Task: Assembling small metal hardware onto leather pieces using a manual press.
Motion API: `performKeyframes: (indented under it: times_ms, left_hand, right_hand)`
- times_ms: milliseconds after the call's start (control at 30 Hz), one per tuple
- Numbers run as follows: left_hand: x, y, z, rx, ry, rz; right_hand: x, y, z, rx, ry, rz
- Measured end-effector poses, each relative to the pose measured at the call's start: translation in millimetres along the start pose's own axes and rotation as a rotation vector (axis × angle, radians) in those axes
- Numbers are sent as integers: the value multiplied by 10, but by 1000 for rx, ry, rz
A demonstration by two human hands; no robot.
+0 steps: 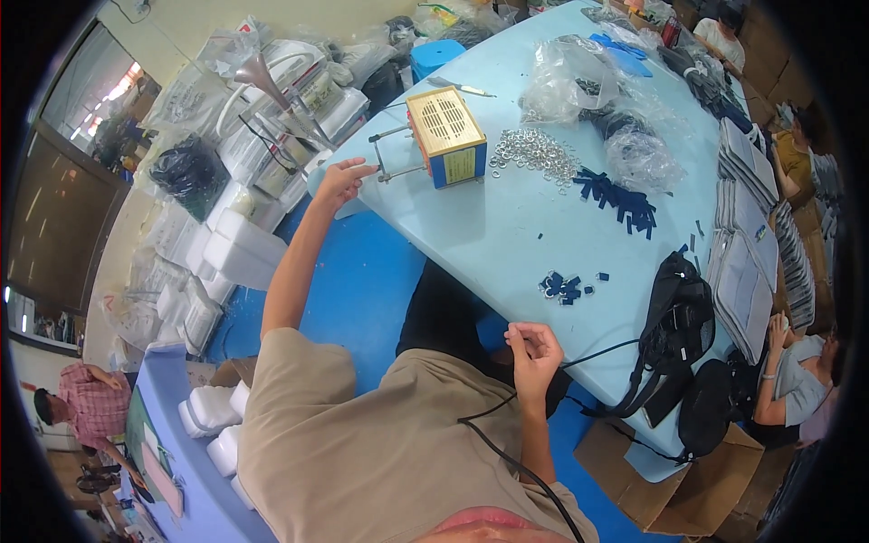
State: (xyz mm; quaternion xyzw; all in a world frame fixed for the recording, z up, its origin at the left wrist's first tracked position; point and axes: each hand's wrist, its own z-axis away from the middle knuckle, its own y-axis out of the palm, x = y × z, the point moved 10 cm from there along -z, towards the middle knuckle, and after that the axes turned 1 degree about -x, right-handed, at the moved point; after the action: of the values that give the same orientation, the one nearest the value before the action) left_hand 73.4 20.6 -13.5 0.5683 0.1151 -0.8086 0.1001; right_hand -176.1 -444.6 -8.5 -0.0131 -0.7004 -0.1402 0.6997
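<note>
My left hand [344, 184] is stretched out at the table's corner, its fingers reaching at a thin metal frame [403, 173] that sticks out toward it from a blue box with a slotted gold top [445, 120]; the fingertips are right at the frame, but I cannot tell whether they touch or grip it. That box sits on the pale blue table [507, 226], just to the right of my left hand, with a slim pen-like tool [462, 88] lying beyond it. My right hand [534, 351] is raised near the table's edge, fingers curled in and thumb up against them, and I cannot tell if anything small is pinched there. Just ahead of it lies a little cluster of dark blue pieces with metal rings [563, 288]. Farther ahead and to its right is a heap of dark blue strips [620, 201], and well ahead of it a spread of loose metal rings [534, 156], with crumpled clear plastic bags [643, 161] past them. To the right of my right hand lies a black bag [674, 317], and a black cable [599, 354] passes close by my wrist
</note>
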Motion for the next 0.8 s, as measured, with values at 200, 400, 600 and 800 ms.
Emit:
performKeyframes:
  times_ms: [200, 400, 600, 800]
  left_hand:
    - [-317, 73, 707, -63, 217, 8]
    - [-619, 905, 2023, 76, 393, 156]
    - [-663, 1638, 2645, 283, 562, 151]
    - [-588, 2006, 2860, 376, 618, 68]
  right_hand:
    - [30, 69, -15, 26, -20, -2]
    - [470, 446, -203, 118, -131, 53]
    - [969, 652, -404, 146, -196, -44]
    - [1045, 504, -385, 117, -223, -202]
